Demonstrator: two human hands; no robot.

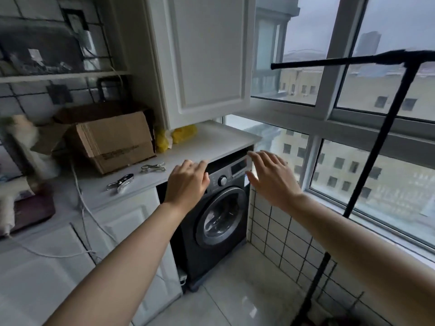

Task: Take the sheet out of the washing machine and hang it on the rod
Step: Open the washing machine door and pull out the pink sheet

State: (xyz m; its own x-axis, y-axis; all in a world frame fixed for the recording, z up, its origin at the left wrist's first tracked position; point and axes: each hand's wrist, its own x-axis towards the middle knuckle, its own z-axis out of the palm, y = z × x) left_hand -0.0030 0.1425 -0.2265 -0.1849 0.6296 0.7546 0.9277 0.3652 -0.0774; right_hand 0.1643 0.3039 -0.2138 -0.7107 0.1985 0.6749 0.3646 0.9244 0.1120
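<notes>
A narrow laundry nook with pale floor tiles is showing here, and a dark grey front-loading washing machine [219,215] is sitting under a white countertop [211,140], its round door closed. The sheet is not showing; through the door glass the drum's contents cannot be made out. Beside the washing machine, on the window side, a low wall of white tiles with dark grout is running under a large window [329,109] that is looking out on buildings. A black rod [329,60] on a black upright pole is standing in front of that window, well above the washing machine.

Above the washing machine one white wall cabinet [207,55] is hanging. On the countertop to the washing machine's other side are lying one cardboard box [115,142], two metal clips [121,183], and two yellow bags [176,136]. Printing on the box is too blurred to read, and the machine's panel lettering is likewise illegible. One white cord [82,208] is trailing down the lower cabinet fronts.

Two bare hands are reaching out toward the washing machine's control panel. The left hand [188,184] is hovering with fingers loosely bent, gripping nothing. The right hand [270,177] is spreading its fingers straight, also empty.
</notes>
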